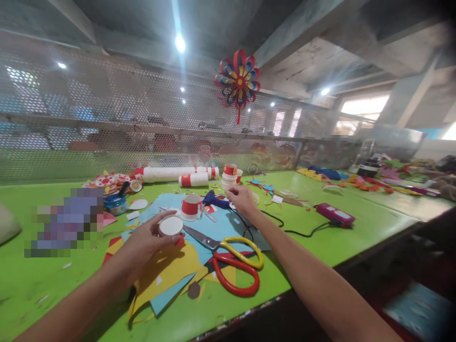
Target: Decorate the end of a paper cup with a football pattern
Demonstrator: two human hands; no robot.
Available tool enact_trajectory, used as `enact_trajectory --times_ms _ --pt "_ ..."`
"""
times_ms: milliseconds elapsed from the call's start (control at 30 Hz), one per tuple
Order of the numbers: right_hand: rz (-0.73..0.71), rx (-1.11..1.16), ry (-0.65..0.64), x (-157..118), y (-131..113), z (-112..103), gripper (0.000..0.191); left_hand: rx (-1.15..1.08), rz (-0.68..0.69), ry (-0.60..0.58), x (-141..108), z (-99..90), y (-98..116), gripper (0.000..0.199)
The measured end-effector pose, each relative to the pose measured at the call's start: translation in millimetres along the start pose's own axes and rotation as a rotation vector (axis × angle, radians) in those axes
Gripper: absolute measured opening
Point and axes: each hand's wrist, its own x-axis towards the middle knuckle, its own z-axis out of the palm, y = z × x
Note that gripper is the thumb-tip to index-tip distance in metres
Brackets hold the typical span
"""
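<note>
My left hand [151,237] holds a small paper cup [171,226], its white round end facing up, above yellow paper [167,268]. My right hand [242,199] reaches out beside a blue glue gun [218,201], near a stack of cups [229,178]; its fingers are pinched together, and anything between them is too small to make out. Between my hands a red and white cup [191,207] rests on light blue paper [164,203]. Large scissors [223,254] with one yellow and one red handle lie nearer to me, blades towards the left hand.
White and red cup rolls [171,174] lie along the mesh partition [142,109]. A blue jar [116,204] stands at left. A purple power box [335,215] with a black cable sits at right. A paper flower [239,82] hangs above. The green table's edge [249,316] runs along the front.
</note>
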Motion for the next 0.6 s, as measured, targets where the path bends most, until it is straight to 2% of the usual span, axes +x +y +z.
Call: enact_trajectory --times_ms 167,333,467,600 --pt "-0.040 -0.213 -0.142 17.4 -16.0 19.2 0.029 -0.025 -0.010 -0.006 -4.0 0.7 3.3 0.072" --pt "-0.011 -0.369 -0.228 36.9 -27.6 41.6 0.030 -0.110 0.000 -0.039 -5.9 -2.8 9.4 0.073" --pt "-0.013 -0.406 -0.220 41.6 -21.9 50.3 0.030 -0.148 0.032 -0.030 -4.1 -4.2 8.2 0.068" --pt "-0.051 -0.377 -0.098 44.7 -9.3 41.7 0.031 -0.170 0.041 -0.007 -2.0 -3.6 5.6 0.065"
